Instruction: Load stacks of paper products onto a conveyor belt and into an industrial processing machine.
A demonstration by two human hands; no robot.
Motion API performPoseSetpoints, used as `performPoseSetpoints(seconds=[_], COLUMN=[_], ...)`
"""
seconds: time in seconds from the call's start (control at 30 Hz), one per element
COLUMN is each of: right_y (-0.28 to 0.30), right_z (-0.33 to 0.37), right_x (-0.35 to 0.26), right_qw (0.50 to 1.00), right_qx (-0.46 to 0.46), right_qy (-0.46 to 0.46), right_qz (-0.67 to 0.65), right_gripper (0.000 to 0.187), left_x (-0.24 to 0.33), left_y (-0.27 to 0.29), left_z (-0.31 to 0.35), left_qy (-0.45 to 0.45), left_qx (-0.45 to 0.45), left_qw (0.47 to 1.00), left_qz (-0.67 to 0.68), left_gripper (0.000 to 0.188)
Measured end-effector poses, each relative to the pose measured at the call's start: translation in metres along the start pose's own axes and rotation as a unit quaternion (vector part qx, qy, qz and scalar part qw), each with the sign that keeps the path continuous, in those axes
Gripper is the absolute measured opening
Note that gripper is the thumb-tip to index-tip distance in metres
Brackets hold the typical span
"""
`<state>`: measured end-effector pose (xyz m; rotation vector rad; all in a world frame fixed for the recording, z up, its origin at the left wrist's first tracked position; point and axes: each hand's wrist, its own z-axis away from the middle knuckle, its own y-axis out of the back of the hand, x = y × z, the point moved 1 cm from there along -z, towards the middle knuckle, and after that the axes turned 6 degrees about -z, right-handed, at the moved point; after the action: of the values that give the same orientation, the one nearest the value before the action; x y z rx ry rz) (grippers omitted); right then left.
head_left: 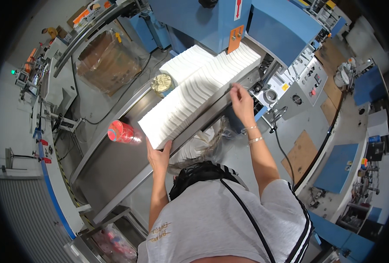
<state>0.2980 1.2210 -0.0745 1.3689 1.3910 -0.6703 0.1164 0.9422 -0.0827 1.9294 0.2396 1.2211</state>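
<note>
A long row of white, soft-looking folded sheets (198,90) stands packed on a steel table and runs up to a blue machine. At the row's near end, my left hand (158,157) grips it, thumb on the right side and the other fingers mostly hidden against the end. My right hand (241,103) is raised beside the row's right edge, close to the machine. Its fingers are drawn together, and I cannot make out whether anything is between them. A second, shorter white stack (185,62) lies to the left of the row.
On the steel table (102,175) stand a red-capped clear bottle (122,132) and an open tin (162,84) of pale pieces. The blue machine (196,22) rises ahead, its control panel (312,81) at right. A plastic bag (212,140) of white material sits below the table edge.
</note>
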Motion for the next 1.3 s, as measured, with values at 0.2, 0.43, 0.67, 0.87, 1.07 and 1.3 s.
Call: performPoseSetpoints(seconds=[0.2, 0.43, 0.67, 0.87, 1.07, 1.3], right_y=[0.001, 0.001, 0.004, 0.003, 0.003, 0.001], right_z=[-0.038, -0.042, -0.039, -0.038, -0.039, -0.048], right_x=[0.018, 0.013, 0.009, 0.005, 0.007, 0.012], right_qw=[0.998, 0.995, 0.979, 0.941, 0.948, 0.983], right_qx=[0.017, -0.013, -0.015, -0.012, -0.006, -0.027], right_qy=[0.049, 0.059, 0.141, 0.231, 0.223, 0.115], right_qz=[0.030, 0.073, 0.147, 0.247, 0.225, 0.144], right_gripper=[0.044, 0.042, 0.038, 0.033, 0.032, 0.029], left_x=[0.001, 0.006, -0.006, -0.006, -0.008, -0.013], left_y=[0.000, 0.002, -0.002, -0.002, -0.004, -0.008], left_z=[0.001, 0.002, 0.003, 0.003, 0.003, 0.003], left_qy=[0.001, -0.005, 0.000, -0.006, -0.014, -0.036], left_qx=[0.019, 0.023, 0.027, 0.025, 0.038, 0.053], left_qw=[1.000, 1.000, 0.999, 1.000, 0.999, 0.998], left_qz=[-0.003, 0.019, 0.017, 0.012, 0.014, 0.014], left_gripper=[0.083, 0.083, 0.085, 0.085, 0.085, 0.085])
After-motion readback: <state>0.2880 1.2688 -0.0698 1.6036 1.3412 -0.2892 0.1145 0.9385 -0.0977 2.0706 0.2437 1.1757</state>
